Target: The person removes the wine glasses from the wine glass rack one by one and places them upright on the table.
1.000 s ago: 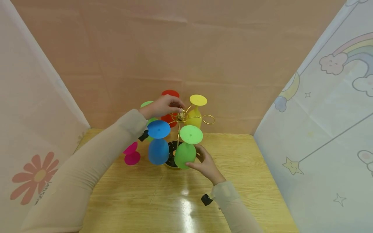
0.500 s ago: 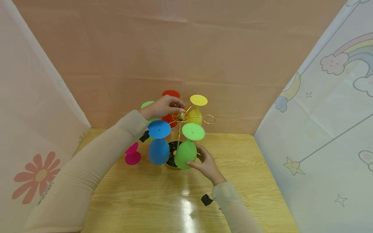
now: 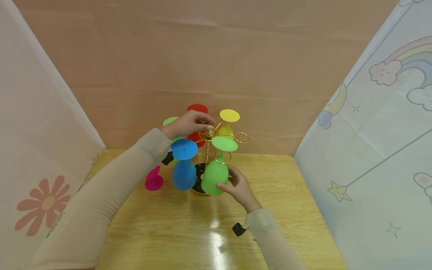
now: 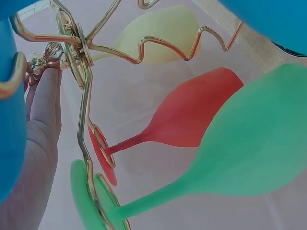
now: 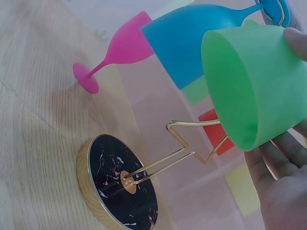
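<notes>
My left hand [image 3: 187,123] pinches the gold knob [image 4: 41,64] on top of a gold wire glass rack [image 3: 207,153]. With my right hand [image 3: 241,189] I hold a green goblet [image 3: 216,178] by its bowl, fingers behind and thumb in front. That goblet hangs upside down, its foot above a rack ring [image 3: 222,157] and its stem at the ring. Beside it a blue goblet [image 3: 183,175] hangs bowl down. A red goblet [image 4: 192,110], another green goblet [image 4: 254,139] and a yellow goblet [image 3: 225,131] also hang from the rack.
A pink goblet [image 5: 127,43] stands upright on the wooden table [image 3: 162,232], left of the rack. The rack's round black base [image 5: 122,182] rests on the table. One wire ring [image 3: 242,138] at the right holds no glass. Patterned walls [image 3: 371,150] enclose the table.
The green goblet in my right hand has straightened, its foot moving up and away, and the ring now shows below the foot. My left hand stays at the knob.
</notes>
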`<state>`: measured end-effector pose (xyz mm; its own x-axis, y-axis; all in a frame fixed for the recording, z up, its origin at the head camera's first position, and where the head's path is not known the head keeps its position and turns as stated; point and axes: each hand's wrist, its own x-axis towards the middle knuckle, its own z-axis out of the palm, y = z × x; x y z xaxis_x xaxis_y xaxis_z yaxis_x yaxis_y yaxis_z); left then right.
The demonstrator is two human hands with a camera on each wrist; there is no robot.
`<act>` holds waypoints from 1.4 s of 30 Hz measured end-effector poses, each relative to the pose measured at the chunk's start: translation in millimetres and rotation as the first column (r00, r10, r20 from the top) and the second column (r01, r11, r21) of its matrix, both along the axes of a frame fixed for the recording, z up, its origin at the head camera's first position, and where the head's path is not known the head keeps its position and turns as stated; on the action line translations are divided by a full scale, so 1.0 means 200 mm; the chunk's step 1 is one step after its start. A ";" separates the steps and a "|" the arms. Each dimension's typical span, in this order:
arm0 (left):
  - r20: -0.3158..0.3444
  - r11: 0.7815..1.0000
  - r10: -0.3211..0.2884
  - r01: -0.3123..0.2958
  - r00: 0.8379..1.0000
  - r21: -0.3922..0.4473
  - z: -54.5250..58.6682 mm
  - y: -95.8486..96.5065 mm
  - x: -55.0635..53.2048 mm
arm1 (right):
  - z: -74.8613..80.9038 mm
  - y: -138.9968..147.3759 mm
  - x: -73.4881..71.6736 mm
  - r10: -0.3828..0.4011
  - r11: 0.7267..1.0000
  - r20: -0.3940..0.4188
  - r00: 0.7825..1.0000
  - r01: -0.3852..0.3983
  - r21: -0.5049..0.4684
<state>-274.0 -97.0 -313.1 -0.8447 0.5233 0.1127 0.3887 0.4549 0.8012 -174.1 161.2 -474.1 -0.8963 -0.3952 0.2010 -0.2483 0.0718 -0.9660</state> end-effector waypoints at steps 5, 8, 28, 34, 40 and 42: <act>0.014 1.000 0.004 -0.005 1.000 0.029 -0.01 0.00 0.00 | 0.02 -0.01 0.00 0.010 1.000 -0.002 1.000 -0.010 -0.003; 0.025 0.999 0.002 -0.003 1.000 0.045 -0.02 0.00 0.00 | 0.03 -0.01 0.00 0.009 1.000 -0.007 1.000 -0.009 0.006; 0.028 0.998 -0.003 0.001 1.000 0.065 -0.04 0.01 0.00 | 0.05 -0.03 0.01 0.073 0.997 -0.006 0.997 -0.073 0.016; 0.028 0.996 -0.002 0.000 1.000 0.084 -0.05 0.01 0.00 | 0.05 -0.02 0.02 0.074 0.996 -0.034 0.997 -0.073 0.042; 0.031 0.995 -0.005 0.002 1.000 0.101 -0.05 0.01 -0.01 | 0.06 -0.02 0.04 0.093 0.995 -0.057 0.994 -0.090 0.048; 0.035 0.995 -0.005 0.002 0.999 0.100 -0.06 0.00 -0.01 | 0.06 -0.01 0.04 0.103 0.994 -0.072 0.992 -0.100 0.045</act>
